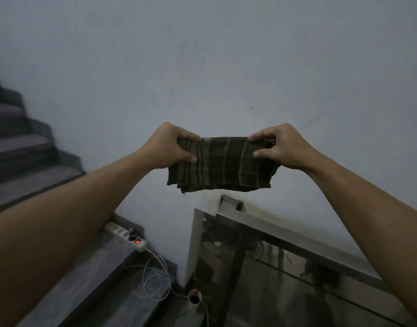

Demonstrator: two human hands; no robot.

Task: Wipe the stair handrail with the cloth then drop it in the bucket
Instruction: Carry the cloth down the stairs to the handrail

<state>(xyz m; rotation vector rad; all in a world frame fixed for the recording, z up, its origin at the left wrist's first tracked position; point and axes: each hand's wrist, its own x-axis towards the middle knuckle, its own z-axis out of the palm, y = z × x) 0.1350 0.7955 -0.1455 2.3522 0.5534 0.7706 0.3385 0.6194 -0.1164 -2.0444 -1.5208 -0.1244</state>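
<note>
A dark green cloth (222, 165) with pale stripes is folded in several layers and held up in front of the wall. My left hand (169, 145) pinches its upper left corner, and my right hand (277, 147) pinches its upper right corner. The cloth hangs in the air above the near end of the metal handrail (294, 244), without touching it. The handrail runs from the wall bracket (231, 202) down to the right, over a glass panel. No bucket is in view.
Grey stairs (21, 147) climb at the left. A white power strip (127, 236) with a red light and a tangle of white cable (155, 279) lie on the landing. A small cardboard tube (194, 297) stands by the glass panel's foot.
</note>
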